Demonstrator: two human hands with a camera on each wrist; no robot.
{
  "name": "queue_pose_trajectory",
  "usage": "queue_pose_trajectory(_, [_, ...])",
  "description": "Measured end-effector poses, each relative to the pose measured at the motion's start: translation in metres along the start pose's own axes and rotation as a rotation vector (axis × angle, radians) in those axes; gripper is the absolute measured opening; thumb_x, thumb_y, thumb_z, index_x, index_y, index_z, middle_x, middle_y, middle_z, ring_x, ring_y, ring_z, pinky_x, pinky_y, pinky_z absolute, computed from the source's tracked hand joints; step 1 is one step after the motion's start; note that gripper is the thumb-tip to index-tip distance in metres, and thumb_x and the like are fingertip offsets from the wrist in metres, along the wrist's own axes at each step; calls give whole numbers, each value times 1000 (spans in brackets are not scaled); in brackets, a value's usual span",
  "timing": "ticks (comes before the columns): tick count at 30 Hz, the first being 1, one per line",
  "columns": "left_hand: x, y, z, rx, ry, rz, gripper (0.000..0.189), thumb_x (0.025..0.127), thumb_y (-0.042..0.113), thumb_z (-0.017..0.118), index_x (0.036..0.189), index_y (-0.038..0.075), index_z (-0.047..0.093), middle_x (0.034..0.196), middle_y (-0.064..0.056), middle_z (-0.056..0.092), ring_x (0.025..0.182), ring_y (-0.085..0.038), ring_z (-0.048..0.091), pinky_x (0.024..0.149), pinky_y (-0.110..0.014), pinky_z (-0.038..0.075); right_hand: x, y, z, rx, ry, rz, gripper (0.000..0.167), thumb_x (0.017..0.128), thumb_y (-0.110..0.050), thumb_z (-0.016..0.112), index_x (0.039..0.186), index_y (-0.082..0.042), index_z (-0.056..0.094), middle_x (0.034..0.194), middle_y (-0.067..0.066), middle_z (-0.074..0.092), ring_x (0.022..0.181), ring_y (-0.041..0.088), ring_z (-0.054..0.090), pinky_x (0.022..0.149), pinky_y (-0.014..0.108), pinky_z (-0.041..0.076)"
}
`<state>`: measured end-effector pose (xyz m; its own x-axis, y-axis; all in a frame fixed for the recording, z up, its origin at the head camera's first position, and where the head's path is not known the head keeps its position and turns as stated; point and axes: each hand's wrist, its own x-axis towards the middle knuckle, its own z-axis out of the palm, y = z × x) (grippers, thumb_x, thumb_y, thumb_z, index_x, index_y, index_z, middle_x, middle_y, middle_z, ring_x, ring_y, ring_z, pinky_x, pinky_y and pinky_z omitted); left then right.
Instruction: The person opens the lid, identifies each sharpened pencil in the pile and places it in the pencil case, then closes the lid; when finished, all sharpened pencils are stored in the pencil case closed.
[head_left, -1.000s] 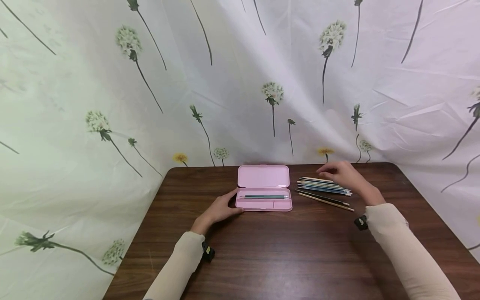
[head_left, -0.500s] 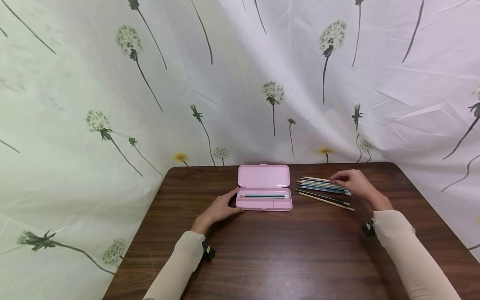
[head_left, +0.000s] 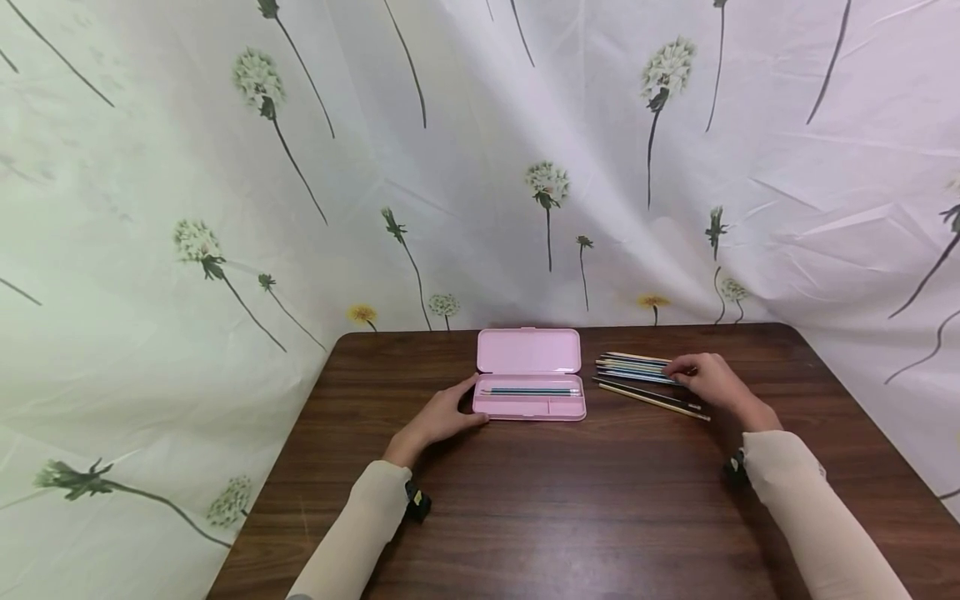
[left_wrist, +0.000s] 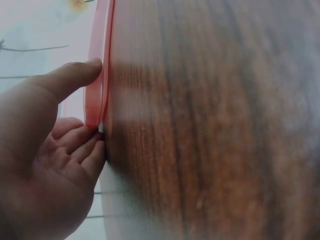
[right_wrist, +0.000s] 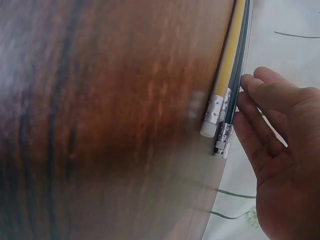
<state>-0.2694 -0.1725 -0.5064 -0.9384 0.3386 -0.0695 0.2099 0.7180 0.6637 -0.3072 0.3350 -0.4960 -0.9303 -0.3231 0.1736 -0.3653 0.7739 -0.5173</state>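
A pink pencil case (head_left: 528, 410) lies with its lid (head_left: 528, 350) raised at the back. Inside, green pencils (head_left: 529, 392) rest in the long rear compartment. My left hand (head_left: 438, 415) holds the case's left end, thumb on the front wall and fingers against the side, as the left wrist view also shows. To the right of the case is a bunch of pencils (head_left: 633, 367), mostly blue and dark with some natural wood. My right hand (head_left: 712, 382) is at the bunch's right ends, thumb and fingertips close together; whether they pinch a pencil I cannot tell.
A black pencil (head_left: 645, 392) and a yellowish pencil (head_left: 654, 402) lie apart in front of the bunch, eraser ends to the right. The brown wooden table (head_left: 570, 500) ends at a flowered curtain (head_left: 480, 167) behind the case.
My right hand has come down from above the back of the bunch to its right ends, drawing its thumb and fingers together. My left hand stays on the pencil case.
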Motion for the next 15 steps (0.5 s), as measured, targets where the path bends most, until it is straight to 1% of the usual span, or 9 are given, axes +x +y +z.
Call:
queue_pose_trajectory(3, [1,-1,0,6,3,7,86,98,36,77,168,10,34,171,-14,40,158,-35,39,127,-56,34,-1,1,0,-21,7,-9,19,99,4,66,109,-1,81,115,24,78,109,45,72,91,61,58])
queue_pose_trajectory(9, [2,-1,1,-4,0,8,85,99,36,77,168,10,35,171,-13,40,159,-35,38,128,-55,34,-5,6,0,-85,17,-34,19,96,6,67,106,-1,82,109,21,79,104,43,74,90,60,59])
queue_pose_trajectory(12, [1,-1,1,-7,-2,3,85,99,35,77,168,11,34,171,-13,40,158,-35,38,127,-56,34,-6,9,0,-94,15,-31,17,94,5,69,103,-2,82,105,19,80,97,38,75,85,56,60])
queue_pose_trajectory(15, [1,0,0,-8,0,6,84,98,34,78,167,11,35,170,-14,41,158,-35,39,126,-56,36,-8,13,-2,-96,13,-17,16,94,3,72,102,-4,83,101,15,80,89,30,74,79,49,60])
